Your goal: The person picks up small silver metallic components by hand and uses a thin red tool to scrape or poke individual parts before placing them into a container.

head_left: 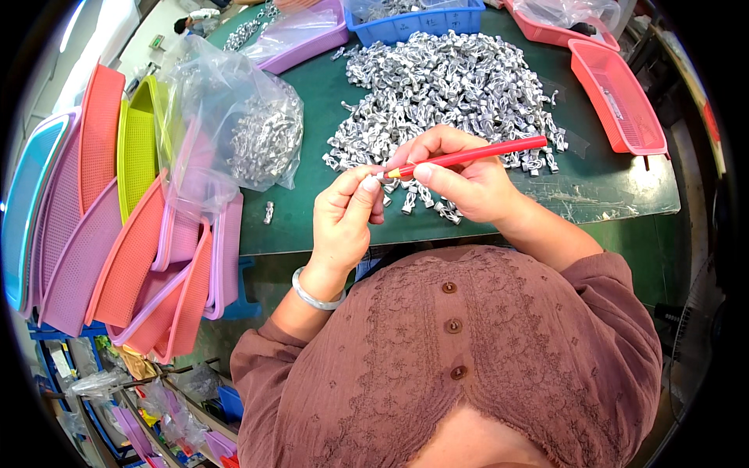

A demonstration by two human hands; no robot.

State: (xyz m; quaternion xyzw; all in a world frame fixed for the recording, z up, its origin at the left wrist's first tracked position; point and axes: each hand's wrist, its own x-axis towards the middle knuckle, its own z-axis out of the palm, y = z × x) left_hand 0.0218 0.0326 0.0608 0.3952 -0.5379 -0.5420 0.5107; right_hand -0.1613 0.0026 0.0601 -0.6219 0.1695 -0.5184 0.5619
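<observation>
My right hand (pixel 468 179) grips a red pen-like tool (pixel 488 150) with a yellow collar near its tip. The tip points left and meets a small metal part (pixel 381 177) pinched between the thumb and fingers of my left hand (pixel 346 207). The fingers hide most of that part. Just beyond both hands spreads a large pile of small silver-grey metal parts (pixel 445 86) on the green table (pixel 312 226). Several loose ones (pixel 409 201) lie below my right hand, and a single metal piece (pixel 269 212) lies apart on the left.
A clear plastic bag (pixel 269 140) of metal parts stands left of the pile. Stacked purple, red, green and blue baskets (pixel 101 140) crowd the left side. A blue crate (pixel 413 27) is at the back; a pink basket (pixel 620 101) sits on the right by the table's edge.
</observation>
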